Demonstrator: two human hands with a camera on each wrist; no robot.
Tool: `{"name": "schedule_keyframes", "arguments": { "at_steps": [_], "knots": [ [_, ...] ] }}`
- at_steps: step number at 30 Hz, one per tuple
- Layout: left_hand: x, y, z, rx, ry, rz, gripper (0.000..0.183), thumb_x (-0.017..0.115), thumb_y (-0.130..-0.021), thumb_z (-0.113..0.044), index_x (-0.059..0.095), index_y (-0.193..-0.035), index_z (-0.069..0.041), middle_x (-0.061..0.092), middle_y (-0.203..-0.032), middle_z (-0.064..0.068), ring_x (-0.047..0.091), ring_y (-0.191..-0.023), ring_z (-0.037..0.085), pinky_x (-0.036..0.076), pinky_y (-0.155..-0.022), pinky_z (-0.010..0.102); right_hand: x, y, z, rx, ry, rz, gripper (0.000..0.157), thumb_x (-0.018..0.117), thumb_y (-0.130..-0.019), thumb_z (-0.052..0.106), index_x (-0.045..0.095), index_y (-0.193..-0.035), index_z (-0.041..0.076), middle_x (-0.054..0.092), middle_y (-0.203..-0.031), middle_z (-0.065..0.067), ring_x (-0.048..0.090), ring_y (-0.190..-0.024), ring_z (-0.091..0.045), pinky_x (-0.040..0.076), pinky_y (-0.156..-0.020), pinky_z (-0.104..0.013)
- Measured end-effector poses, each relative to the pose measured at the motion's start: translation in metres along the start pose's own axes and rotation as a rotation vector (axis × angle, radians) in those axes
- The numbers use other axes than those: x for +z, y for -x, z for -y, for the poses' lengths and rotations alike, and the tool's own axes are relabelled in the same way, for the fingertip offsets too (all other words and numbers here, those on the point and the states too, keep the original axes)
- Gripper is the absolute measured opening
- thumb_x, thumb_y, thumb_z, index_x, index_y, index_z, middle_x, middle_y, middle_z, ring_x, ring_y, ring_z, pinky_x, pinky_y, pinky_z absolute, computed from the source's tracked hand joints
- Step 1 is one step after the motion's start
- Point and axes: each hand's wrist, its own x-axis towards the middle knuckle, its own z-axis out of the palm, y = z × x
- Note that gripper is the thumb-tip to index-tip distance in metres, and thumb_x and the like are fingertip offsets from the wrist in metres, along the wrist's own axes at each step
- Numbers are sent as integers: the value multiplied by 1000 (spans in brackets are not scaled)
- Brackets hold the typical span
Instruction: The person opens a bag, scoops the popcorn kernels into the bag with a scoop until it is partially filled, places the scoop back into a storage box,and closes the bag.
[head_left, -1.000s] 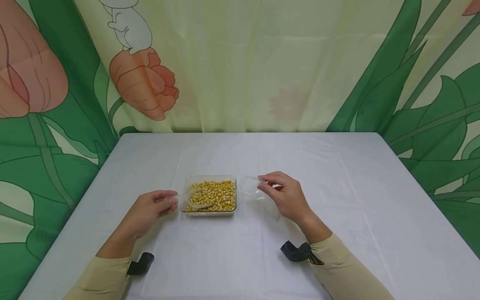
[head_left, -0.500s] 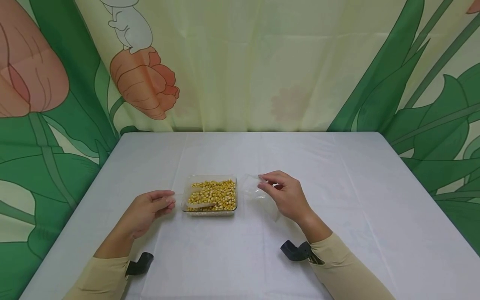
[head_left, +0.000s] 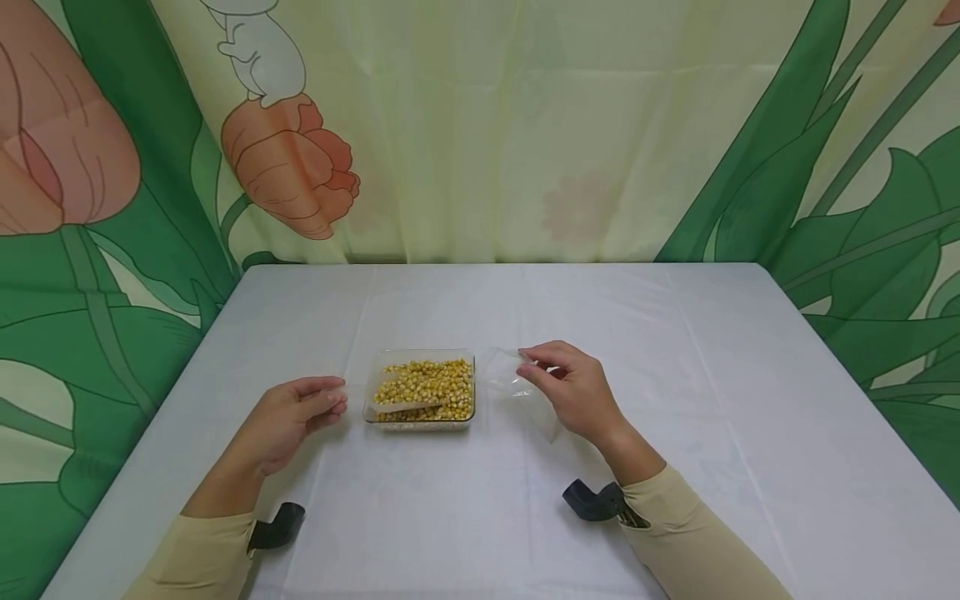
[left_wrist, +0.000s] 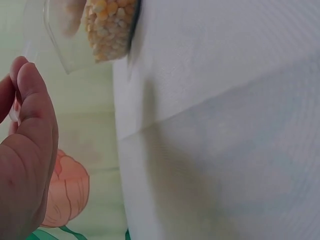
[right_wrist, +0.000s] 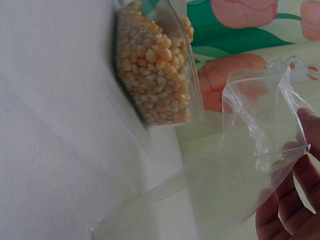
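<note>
A clear rectangular container [head_left: 471,392] of yellow corn kernels [head_left: 438,383] sits on the table between my hands. Sunk among the kernels on its left side is a pale translucent scoop [head_left: 405,407], only partly visible. My left hand [head_left: 296,421], just left of the container, pinches the scoop's see-through handle between thumb and fingers; the handle is hard to make out. To the right of the container, my right hand [head_left: 573,390] pinches the edge of a clear plastic bag [right_wrist: 245,145] between thumb and fingers. The bag hangs down toward the tabletop.
A white cloth covers the table [head_left: 450,517]. Behind it hangs a curtain [head_left: 480,125] printed with flowers, leaves and a white animal. Black camera mounts [head_left: 592,502] are strapped at both wrists, near the beige sleeves [head_left: 697,533].
My left hand has moved slightly left. Inside the container the scoop has tipped, its curved rim now showing as a thin slanted edge with kernels over it. The right hand and bag hold nearly still.
</note>
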Motion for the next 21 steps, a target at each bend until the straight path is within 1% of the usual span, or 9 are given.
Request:
{"name": "schedule_keyframes", "arguments": {
  "at_steps": [6,10,21],
  "knots": [
    [-3,3,-6,11,6,-9,45,55,-103,-7,42,-140,16,66,-106,6,65,-92,10,55,-82,22,0,0,1,3,9,2,23,76,-90,10,76,-112,3,71,-103,-2,62,-92,-17,53,-77,-28],
    [-7,5,-8,21,17,-17,46,56,-103,-8,41,-140,17,67,-105,5,65,-93,10,55,-83,21,0,-1,1,-3,1,4,23,76,-90,10,75,-112,2,71,-103,-3,62,-91,-18,53,-77,-27],
    [-18,9,-5,36,39,-38,49,56,-103,-11,39,-141,16,67,-106,4,66,-94,11,54,-84,21,2,-2,3,-13,-27,8,23,76,-89,7,76,-111,3,71,-102,-4,62,-90,-18,53,-77,-26]
  ]
}}
